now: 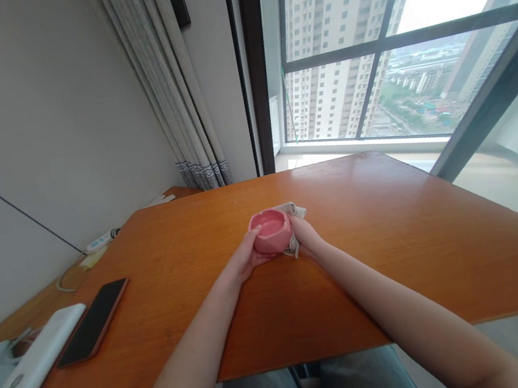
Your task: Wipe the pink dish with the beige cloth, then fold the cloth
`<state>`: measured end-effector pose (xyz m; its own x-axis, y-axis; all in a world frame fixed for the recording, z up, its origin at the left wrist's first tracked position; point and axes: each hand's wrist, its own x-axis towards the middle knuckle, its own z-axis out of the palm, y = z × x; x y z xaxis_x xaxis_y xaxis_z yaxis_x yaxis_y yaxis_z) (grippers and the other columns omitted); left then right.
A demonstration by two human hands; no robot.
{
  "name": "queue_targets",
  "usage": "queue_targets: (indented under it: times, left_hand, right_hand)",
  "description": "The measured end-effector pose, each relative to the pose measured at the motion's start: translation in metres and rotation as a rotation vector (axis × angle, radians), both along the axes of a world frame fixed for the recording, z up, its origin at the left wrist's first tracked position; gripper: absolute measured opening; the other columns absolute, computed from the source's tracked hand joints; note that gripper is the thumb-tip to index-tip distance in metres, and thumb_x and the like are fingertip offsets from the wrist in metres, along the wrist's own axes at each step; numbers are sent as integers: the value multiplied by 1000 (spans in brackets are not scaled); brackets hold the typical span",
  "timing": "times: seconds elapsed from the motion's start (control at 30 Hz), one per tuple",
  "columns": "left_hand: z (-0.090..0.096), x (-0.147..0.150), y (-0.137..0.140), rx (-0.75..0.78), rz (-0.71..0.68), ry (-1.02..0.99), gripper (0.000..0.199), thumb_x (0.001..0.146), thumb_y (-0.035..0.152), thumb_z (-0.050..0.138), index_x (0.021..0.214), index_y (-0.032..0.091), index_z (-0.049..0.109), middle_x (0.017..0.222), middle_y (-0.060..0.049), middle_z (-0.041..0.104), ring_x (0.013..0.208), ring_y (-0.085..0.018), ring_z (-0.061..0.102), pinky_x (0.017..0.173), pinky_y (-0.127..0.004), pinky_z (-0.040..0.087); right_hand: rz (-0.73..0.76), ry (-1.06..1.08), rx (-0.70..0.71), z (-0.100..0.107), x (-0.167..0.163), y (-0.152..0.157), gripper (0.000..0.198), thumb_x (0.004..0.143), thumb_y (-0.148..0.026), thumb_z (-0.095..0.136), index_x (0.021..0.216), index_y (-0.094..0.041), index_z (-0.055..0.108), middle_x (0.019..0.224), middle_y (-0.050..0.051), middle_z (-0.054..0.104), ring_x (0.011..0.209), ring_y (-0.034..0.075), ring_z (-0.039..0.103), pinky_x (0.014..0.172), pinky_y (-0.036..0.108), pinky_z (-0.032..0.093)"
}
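A pink ashtray [273, 239] with faceted sides and a notched rim is held just above the wooden table, tilted so its hollow faces me. My left hand [251, 253] grips it from the left, thumb at the rim and fingers underneath. On the other side, my right hand [305, 234] is closed on a pale cloth [295, 208], pressing it against the ashtray's right wall. Part of the cloth sticks out behind the ashtray and another part hangs below my fingers. Most of the right fingertips are hidden by the cloth and the ashtray.
The brown table [186, 232] spreads around my hands. At its left lie a black-screened phone [95, 321], a white power bank [41, 353] with a cable plugged in, and a power strip [99, 242] by the wall. A grey curtain [163, 84] and a large window stand beyond.
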<state>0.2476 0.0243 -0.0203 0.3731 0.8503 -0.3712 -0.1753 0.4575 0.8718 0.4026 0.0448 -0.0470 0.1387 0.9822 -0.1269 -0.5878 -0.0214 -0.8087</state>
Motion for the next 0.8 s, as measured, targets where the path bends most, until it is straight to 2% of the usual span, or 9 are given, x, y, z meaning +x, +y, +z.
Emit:
queue_targets:
  times: [0.07,0.17,0.23,0.3,0.4,0.47,0.57,0.67,0.8]
  left_hand:
    - [-2,2,-1,54,10,-69,51,83,51,55,120,16,53,86,-10,68,64,-15,63,65,-26,52]
    - [-7,6,-1,129,80,-143,52,81,54,56,118,18,53,102,-11,66,75,-16,64,71,-28,53]
    - [-9,7,0,152,151,-112,53,80,58,57,117,21,52,111,-10,64,84,-17,64,74,-29,53]
    - [-10,6,2,156,188,-62,54,80,63,52,114,21,54,110,-9,64,87,-18,63,71,-27,52]
    - [-6,1,5,93,103,-48,66,81,73,35,107,17,59,94,-11,68,78,-18,64,67,-26,51]
    - [-2,-2,4,30,-2,-48,75,79,77,28,107,16,61,83,-13,69,68,-18,64,65,-29,51]
    - [0,-3,1,-17,-99,-6,73,79,74,36,111,14,61,74,-13,68,57,-17,61,62,-30,51]
    - [-3,3,-2,16,-14,-12,60,83,63,45,117,16,56,81,-11,69,59,-17,62,63,-29,52]
    - [-10,10,0,76,146,-96,56,84,59,49,125,22,45,105,-11,67,74,-16,65,73,-30,52]
  right_hand:
    - [46,42,-25,-1,-3,-1,15,81,-31,60,86,-18,66,80,4,73,78,18,69,72,27,56]
    - [15,120,-59,-1,-10,-4,18,84,-33,57,91,-18,65,84,4,73,81,17,69,74,27,56]
    - [0,147,-86,-1,-12,-4,19,86,-33,55,93,-18,64,84,4,73,81,18,69,73,28,57]
    - [-8,144,-106,0,-11,-3,17,85,-31,55,91,-18,64,81,4,73,80,18,69,72,29,57]
    - [19,114,-82,5,-3,-1,12,83,-25,55,84,-18,64,75,3,73,76,18,69,72,29,57]
    - [113,99,-76,10,3,1,10,82,-20,55,80,-17,64,71,3,72,75,18,69,73,29,57]
    - [240,80,-116,14,8,1,9,81,-16,55,79,-16,64,69,5,71,75,18,69,75,30,57]
    - [173,90,-144,11,4,-1,14,86,-23,52,83,-16,64,71,5,72,73,19,69,73,32,58]
    - [63,130,-96,4,-5,-2,20,89,-30,50,96,-17,64,81,5,73,76,18,69,73,31,58]
